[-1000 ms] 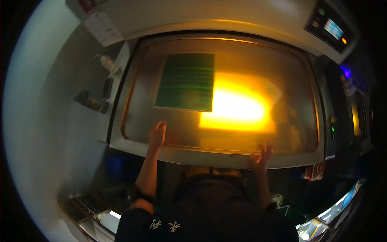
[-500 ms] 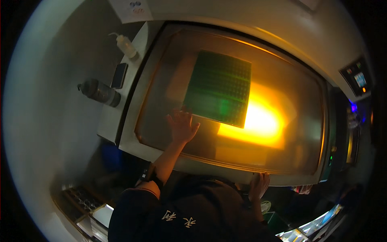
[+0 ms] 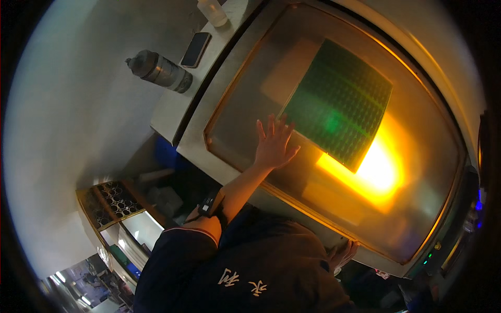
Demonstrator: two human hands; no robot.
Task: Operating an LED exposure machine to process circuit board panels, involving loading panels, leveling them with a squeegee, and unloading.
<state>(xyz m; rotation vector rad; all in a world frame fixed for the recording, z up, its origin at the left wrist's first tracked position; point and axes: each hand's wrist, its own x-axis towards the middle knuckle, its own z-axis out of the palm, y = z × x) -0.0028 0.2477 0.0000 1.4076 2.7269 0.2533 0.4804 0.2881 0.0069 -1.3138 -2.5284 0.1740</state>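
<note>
My left hand (image 3: 274, 143) is spread wide over the clear sheet of a large framed exposure table (image 3: 237, 130). Its fingertips reach the near left corner of a green panel (image 3: 342, 96) patterned with rows of small marks. Whether they touch the panel itself or only the sheet above it, I cannot tell. At the table's front edge rests my right hand (image 3: 344, 255), fingers stretched toward the rim, its thumb side partly hidden. Nothing shows in either hand. Bright yellow light (image 3: 381, 172) glows beside and below the panel.
On the ledge left of the table are a dark phone (image 3: 196, 50), a grey bottle (image 3: 162, 72) lying toward the wall and a pale plastic bottle (image 3: 213, 12). A shelf unit (image 3: 107, 206) with round holes stands at lower left. Small green lights (image 3: 428, 258) show at right.
The view has turned and shifted, so the table appears tilted and farther right. My left hand stays spread near the panel's corner; my right hand stays at the front edge.
</note>
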